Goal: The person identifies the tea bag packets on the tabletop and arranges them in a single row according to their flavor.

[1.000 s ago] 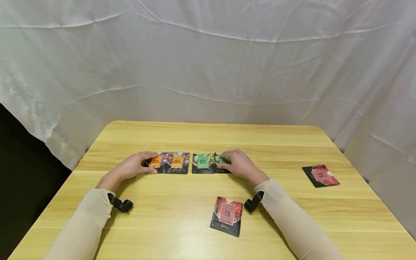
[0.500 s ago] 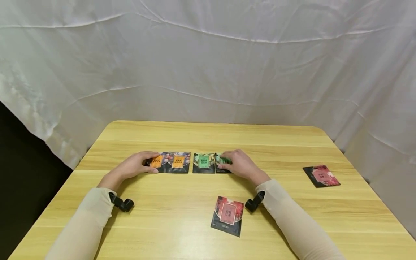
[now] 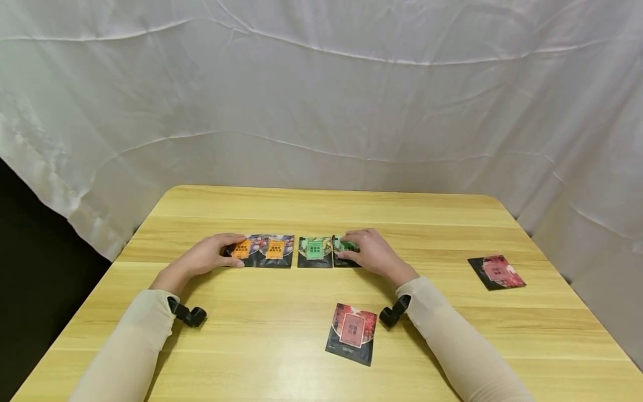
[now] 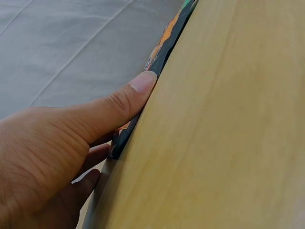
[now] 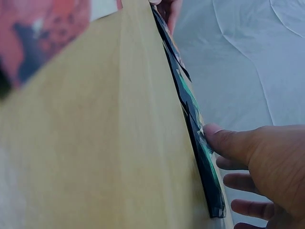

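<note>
Got left hand (image 3: pixel 208 257) half-curled round the outer orange packet (image 3: pixel 241 249), likely to steady it snug against the inner orange packet (image 3: pixel 275 251). Got right hand (image 3: pixel 374 254) kinda loosely gripping the outer green packet (image 3: pixel 338 249), probably to line up the row with the far edge of the table (image 3: pixel 271 312). Also seeing one red packet (image 3: pixel 351 335) toward the near edge, another red packet (image 3: pixel 496 272) toward the right edge.
</note>
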The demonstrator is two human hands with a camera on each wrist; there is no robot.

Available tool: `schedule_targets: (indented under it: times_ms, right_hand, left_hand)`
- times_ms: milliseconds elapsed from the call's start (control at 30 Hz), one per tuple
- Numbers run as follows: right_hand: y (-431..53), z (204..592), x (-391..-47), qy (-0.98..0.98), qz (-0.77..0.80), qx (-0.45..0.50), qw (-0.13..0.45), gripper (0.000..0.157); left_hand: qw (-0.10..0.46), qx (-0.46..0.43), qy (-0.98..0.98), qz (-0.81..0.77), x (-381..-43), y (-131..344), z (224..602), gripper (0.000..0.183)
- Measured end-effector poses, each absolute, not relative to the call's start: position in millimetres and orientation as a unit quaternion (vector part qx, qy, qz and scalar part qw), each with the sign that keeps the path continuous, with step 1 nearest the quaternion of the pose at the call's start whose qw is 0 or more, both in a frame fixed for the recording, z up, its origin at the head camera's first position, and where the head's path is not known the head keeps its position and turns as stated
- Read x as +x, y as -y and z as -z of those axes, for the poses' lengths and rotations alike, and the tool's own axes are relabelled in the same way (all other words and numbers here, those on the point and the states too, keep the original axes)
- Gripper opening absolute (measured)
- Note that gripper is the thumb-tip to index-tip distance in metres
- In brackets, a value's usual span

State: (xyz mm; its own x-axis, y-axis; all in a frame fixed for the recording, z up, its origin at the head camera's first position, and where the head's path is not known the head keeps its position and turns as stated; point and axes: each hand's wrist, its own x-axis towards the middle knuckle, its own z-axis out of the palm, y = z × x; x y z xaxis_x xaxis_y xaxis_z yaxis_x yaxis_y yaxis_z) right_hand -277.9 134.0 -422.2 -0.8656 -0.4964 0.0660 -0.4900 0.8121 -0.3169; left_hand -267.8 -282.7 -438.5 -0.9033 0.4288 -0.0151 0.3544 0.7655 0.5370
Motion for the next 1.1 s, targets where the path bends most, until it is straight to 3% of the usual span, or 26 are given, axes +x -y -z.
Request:
schedule_targets:
  times_ms: [333,1100]
  right_hand:
    - [-134.4,421.1,-277.2,-0.950,0.165,-0.264,0.027,0.050]
    - [-147.7,408.0,-264.6,-0.930,0.194,-0.313,0.009,0.052]
  left_hand:
    - [0.070,0.211,-0.936,-0.273,-267.9,282.3,437.5,0.086]
    - [0.074,0.211,-0.936,-0.272,-266.7,282.0,434.2,0.084]
